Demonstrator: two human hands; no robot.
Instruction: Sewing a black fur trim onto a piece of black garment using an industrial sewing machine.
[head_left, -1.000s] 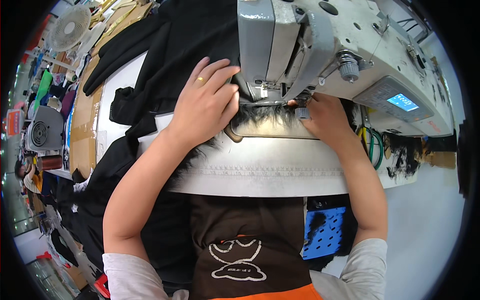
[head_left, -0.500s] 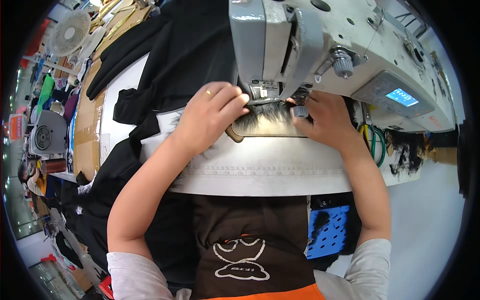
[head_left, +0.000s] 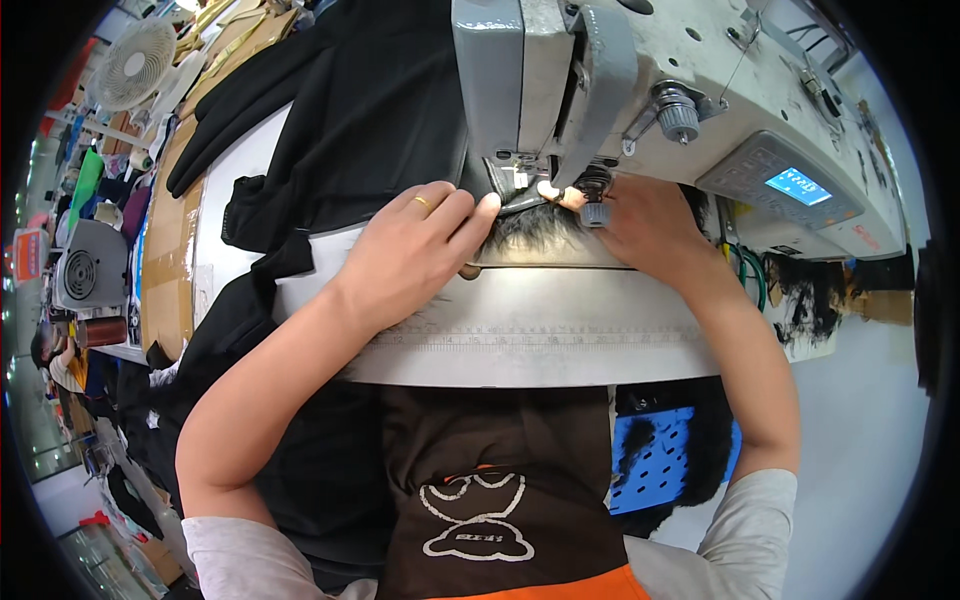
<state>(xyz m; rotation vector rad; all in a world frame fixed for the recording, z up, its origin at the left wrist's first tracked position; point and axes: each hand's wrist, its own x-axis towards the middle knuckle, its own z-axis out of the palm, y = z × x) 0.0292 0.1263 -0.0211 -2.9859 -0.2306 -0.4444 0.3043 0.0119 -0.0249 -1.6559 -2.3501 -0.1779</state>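
A sewing machine (head_left: 590, 90) stands over the bed, its lit needle area and presser foot (head_left: 520, 178) above black fabric (head_left: 385, 130). Dark fur trim (head_left: 535, 222) fringes the fabric's near edge, over a shiny metal plate. Left of the foot, my left hand (head_left: 410, 245) is closed, thumb and fingers pinching the fabric edge. My right hand (head_left: 655, 225) comes in from the right; its fingertips pinch the fabric close beside the foot. A knurled knob and a spring partly cover those right fingers.
A ruler scale (head_left: 520, 338) runs along the white table's front edge. Green-handled scissors (head_left: 750, 275) hang below the machine's control panel (head_left: 785, 185). A blue perforated tray (head_left: 650, 460) with black fluff sits beneath. A white fan (head_left: 135, 65) stands at far left.
My right fingertips have moved left, closer to the presser foot. The left hand has shifted slightly down, and its thumb now lies farther along the fabric edge. Both elbows have spread outward.
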